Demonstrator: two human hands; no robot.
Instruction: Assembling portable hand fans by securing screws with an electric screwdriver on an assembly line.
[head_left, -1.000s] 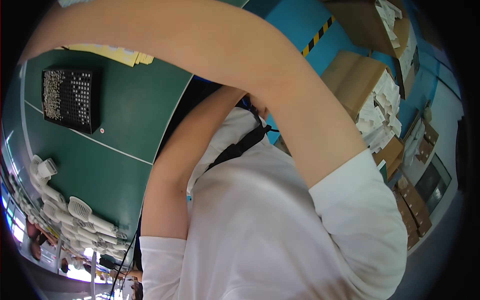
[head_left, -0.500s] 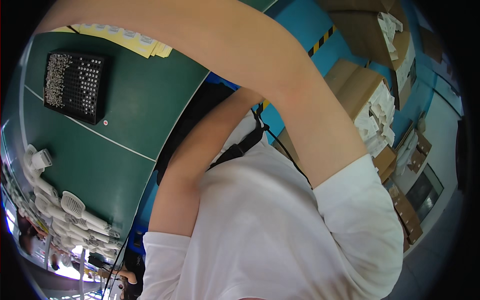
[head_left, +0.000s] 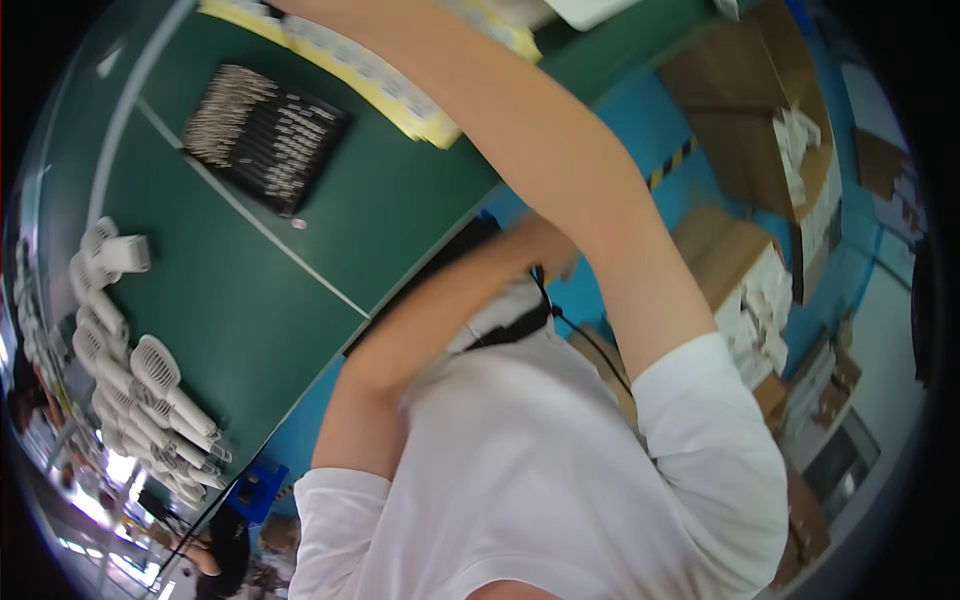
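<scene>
My right forearm (head_left: 500,110) reaches up and to the left across the green table (head_left: 240,320), over a row of yellow sheets (head_left: 350,75). Its hand lies beyond the upper edge of the head view. My left hand (head_left: 550,243) is low beside the table edge, partly behind my right elbow. Motion smears its fingers, so whether it holds anything does not show. A black tray (head_left: 257,150) with many small metal pieces in rows stands on the table, left of the sheets.
White handled appliances with slotted oval heads (head_left: 155,366) lie along the table's left end. Cardboard boxes (head_left: 725,255) with white wrapping stand on the right, over a blue floor (head_left: 640,115). A white object (head_left: 590,10) shows at the top. People are far off at lower left.
The view has turned, so the table and tray sit farther right and tilted. My left hand now shows partly past my right elbow. More yellow sheets and a white object appear at the top.
</scene>
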